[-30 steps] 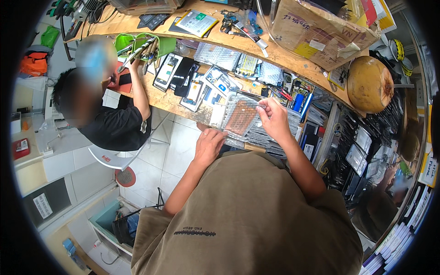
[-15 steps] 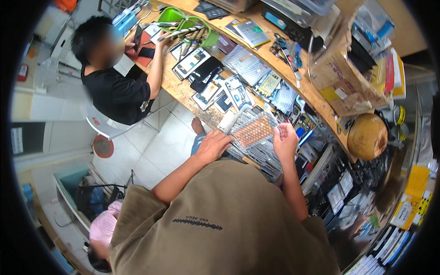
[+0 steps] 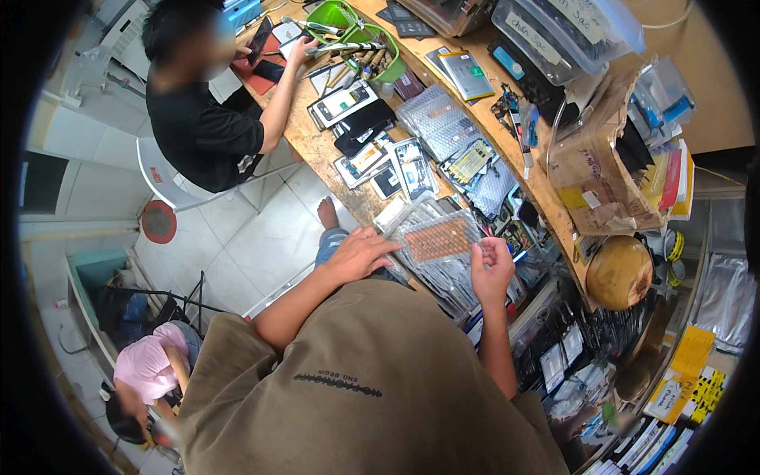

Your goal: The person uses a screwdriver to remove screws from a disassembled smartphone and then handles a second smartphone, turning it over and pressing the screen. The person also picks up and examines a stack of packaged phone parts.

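Note:
A bubble-wrapped packet with an orange-brown item inside [image 3: 437, 240] lies on a pile of similar clear packets [image 3: 453, 286] at the near part of the bench. My right hand [image 3: 492, 267] is closed, thumb and fingers pinching the packet's right edge. On the packet's other side rests my left hand [image 3: 362, 253], its fingers stretched out flat with the tips at the pile's left edge. Just beyond the packet are opened phones [image 3: 413, 168] with bare insides showing, and a flat yellow-labelled part [image 3: 467, 162] on more bubble wrap [image 3: 440, 120].
At the far left a seated co-worker [image 3: 202, 119] holds a phone over a red mat. A green basket [image 3: 386, 59] of tools stands on the wooden bench [image 3: 310, 154]. To the right are a torn cardboard box [image 3: 594, 178] and a round wooden stool [image 3: 620, 273]. Another person [image 3: 150, 364] bends low at left.
The whole view has shifted a little. The orange-brown packet lies flatter and slightly lower between my hands, with my right hand still at its edge.

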The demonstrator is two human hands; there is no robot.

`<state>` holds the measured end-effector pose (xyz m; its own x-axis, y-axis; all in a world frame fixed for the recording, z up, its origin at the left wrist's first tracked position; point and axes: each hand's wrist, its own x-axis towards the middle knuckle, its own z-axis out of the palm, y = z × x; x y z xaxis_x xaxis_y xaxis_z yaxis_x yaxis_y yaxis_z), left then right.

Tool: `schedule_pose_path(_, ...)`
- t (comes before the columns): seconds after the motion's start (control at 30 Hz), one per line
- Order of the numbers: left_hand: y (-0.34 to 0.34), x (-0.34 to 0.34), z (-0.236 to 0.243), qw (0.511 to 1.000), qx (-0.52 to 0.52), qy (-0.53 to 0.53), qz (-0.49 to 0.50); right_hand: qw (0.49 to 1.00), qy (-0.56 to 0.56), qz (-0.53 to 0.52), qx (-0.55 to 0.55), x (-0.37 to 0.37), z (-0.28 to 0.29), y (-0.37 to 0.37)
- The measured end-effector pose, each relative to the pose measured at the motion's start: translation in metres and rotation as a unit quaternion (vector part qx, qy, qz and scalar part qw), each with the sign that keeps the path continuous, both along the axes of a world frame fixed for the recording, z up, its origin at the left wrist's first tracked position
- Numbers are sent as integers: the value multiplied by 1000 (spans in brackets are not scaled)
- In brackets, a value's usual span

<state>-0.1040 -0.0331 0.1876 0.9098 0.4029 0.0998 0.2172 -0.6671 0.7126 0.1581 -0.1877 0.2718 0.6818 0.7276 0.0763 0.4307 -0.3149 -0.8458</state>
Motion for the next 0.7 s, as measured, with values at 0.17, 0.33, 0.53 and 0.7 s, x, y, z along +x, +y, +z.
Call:
schedule_pose_path(0.17, 7, -8, 12, 997, -34, 54, -41, 981, -81, 171, 29, -19, 35, 6)
schedule_pose_path(0.33, 3, 1, 12, 999, -4, 46, -11, 983, -52, 173, 16, -27, 49, 7)
schedule_pose_path(0.53, -9, 7, 5, 998, 4, 14, 53, 989, -19, 147, -4, -17, 36, -19)
schedule_pose_path(0.7, -11, 8, -5, 996, -4, -22, 86, 978, -6, 190, -90, -11, 25, -41)
